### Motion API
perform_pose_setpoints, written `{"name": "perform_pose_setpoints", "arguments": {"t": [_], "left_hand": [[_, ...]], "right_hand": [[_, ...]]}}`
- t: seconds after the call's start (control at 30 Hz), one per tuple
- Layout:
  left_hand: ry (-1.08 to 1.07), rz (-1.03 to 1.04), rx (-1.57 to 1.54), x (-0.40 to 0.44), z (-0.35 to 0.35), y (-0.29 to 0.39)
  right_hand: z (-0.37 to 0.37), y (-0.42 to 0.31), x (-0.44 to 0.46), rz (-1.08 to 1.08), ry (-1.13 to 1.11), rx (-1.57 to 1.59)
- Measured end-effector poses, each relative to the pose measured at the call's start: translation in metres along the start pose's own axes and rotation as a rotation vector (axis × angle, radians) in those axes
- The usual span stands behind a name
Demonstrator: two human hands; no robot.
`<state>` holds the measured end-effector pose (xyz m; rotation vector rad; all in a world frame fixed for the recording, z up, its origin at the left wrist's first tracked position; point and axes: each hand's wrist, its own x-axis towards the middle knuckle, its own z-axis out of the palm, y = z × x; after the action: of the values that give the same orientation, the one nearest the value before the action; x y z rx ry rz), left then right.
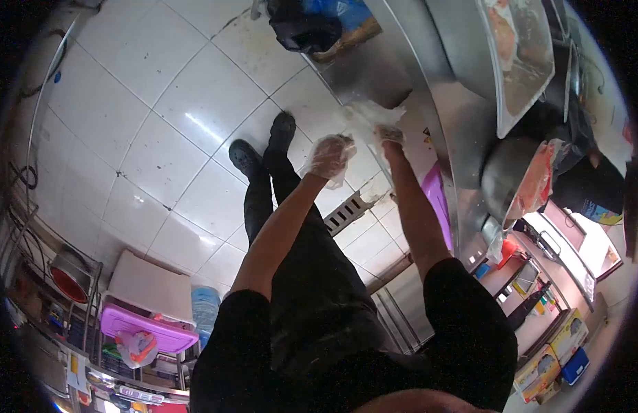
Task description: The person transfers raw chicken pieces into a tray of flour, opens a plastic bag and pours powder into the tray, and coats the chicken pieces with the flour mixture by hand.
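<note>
Clear plastic wraps our left hand; pale film spreads at our right hand; whether either hand's fingers grip anything, we cannot tell.

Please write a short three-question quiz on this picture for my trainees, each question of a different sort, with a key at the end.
1. Multiple choice. Which hand appears nearer the metal counter in the picture?
A. The left hand
B. The right hand
C. Both equally

2. True or false? The shoes on the tiled floor are bright red.

3. Fill the gap. The left hand wears a loose, see-through plastic ____.

Key
1. B: the right hand is closer to the counter's edge.
2. False: they are black.
3. Glove.
</note>
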<state>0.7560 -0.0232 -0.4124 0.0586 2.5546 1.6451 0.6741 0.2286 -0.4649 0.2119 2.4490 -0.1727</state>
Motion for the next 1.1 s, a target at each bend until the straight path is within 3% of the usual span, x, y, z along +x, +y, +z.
{"name": "perform_pose_setpoints", "arguments": {"t": [0.07,0.13,0.27,0.33,0.4,0.47,0.53,0.57,0.63,0.67,0.7,0.73,0.77,0.8,0.87,0.93,0.97,1.0,1.03,1.07,1.1], "left_hand": [[-0.106,-0.085,0.01,0.0,-0.056,0.006],[-0.061,0.034,0.202,-0.039,-0.055,-0.057],[-0.414,-0.131,0.428,-0.085,-0.131,-0.091],[-0.264,-0.536,0.203,-0.122,-0.14,-0.117],[-0.249,-0.545,0.285,-0.17,-0.144,-0.157],[-0.396,-0.517,0.345,-0.183,-0.165,-0.156],[-0.533,-0.47,0.564,-0.201,-0.178,-0.162],[-0.446,-0.409,0.575,-0.198,-0.188,-0.15],[-0.389,-0.251,0.739,-0.204,-0.198,-0.135],[-0.413,-0.163,0.901,-0.205,-0.197,-0.138],[-0.465,-0.228,0.909,-0.182,-0.208,-0.102],[-0.509,-0.298,0.92,-0.157,-0.224,-0.063],[-0.325,-0.187,0.855,-0.167,-0.22,-0.082],[-0.273,-0.318,0.734,-0.143,-0.234,-0.043],[-0.219,-0.236,0.661,-0.116,-0.253,-0.021],[-0.106,-0.541,0.142,-0.073,-0.271,0.028],[-0.141,-0.279,0.593,-0.061,-0.274,0.026],[-0.025,-0.51,-0.13,-0.042,-0.291,0.088],[0.247,-0.692,-0.83,-0.021,-0.309,0.155],[0.223,-0.36,-0.433,-0.008,-0.302,0.142],[0.172,-0.185,-0.275,0.003,-0.301,0.146]], "right_hand": [[-0.008,0.035,0.018,-0.033,-0.009,-0.323],[-0.005,0.049,0.03,-0.071,-0.018,-0.644],[-0.045,0.022,0.012,-0.136,-0.049,-0.862],[-0.031,0.048,0.02,-0.053,-0.046,-0.911],[-0.003,0.088,0.041,0.1,-0.017,-0.934],[0.032,0.141,0.061,0.272,-0.001,-0.979],[0.044,0.154,0.064,0.2,-0.077,-1.167],[0.032,0.126,0.055,0.124,-0.061,-1.06],[0.037,0.079,0.023,0.39,0.23,0.021],[0.038,0.065,0.016,0.255,0.324,-0.133],[0.039,0.053,0.008,0.135,0.432,-0.304],[0.002,0.004,-0.032,0.017,0.323,-0.33],[-0.047,-0.058,-0.08,-0.103,0.212,-0.343],[-0.072,-0.094,-0.114,-0.323,0.082,-0.309],[-0.098,-0.142,-0.163,-0.659,-0.072,-0.219],[-0.13,-0.188,-0.214,-0.861,0.064,0.001],[-0.174,-0.219,-0.243,-0.907,0.094,0.094],[-0.208,-0.24,-0.275,-0.947,0.109,0.191],[-0.22,-0.25,-0.283,-0.948,-0.044,0.651],[-0.231,-0.26,-0.291,-0.946,-0.197,1.11],[-0.246,-0.271,-0.294,-0.828,-0.469,1.627]]}}
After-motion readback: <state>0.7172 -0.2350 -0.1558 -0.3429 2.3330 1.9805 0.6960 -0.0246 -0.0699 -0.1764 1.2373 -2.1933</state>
